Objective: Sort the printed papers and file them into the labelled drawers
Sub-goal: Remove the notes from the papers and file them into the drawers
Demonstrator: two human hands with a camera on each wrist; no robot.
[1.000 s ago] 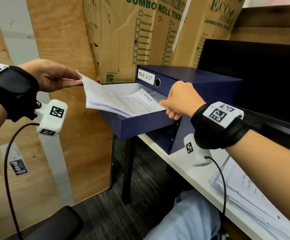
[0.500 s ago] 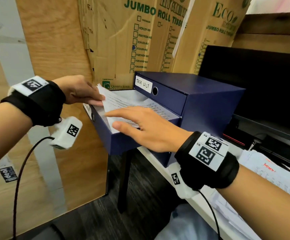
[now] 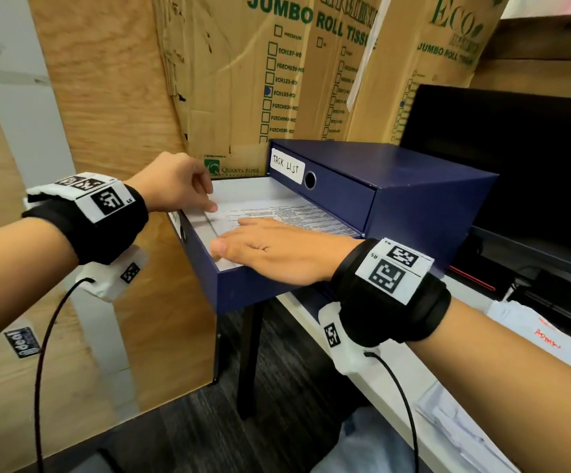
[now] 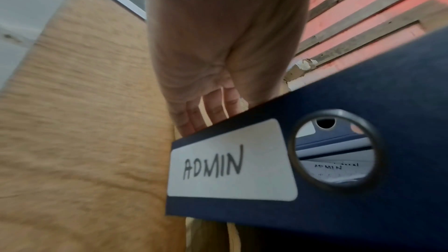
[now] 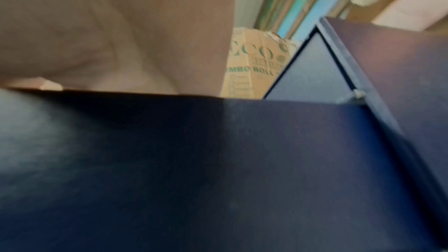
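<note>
Papers lie in the open ADMIN drawer at frame centre; right hand presses them with flat, straight fingers, left hand fingers touch their edge.

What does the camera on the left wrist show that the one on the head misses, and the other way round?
Only the left wrist view shows the open drawer's ADMIN label head-on. Only the head view shows the TASK LIST drawer above it, shut, and the right hand lying flat on the papers. Both show the left hand at the open drawer, its fingers reaching over the front edge.
</note>
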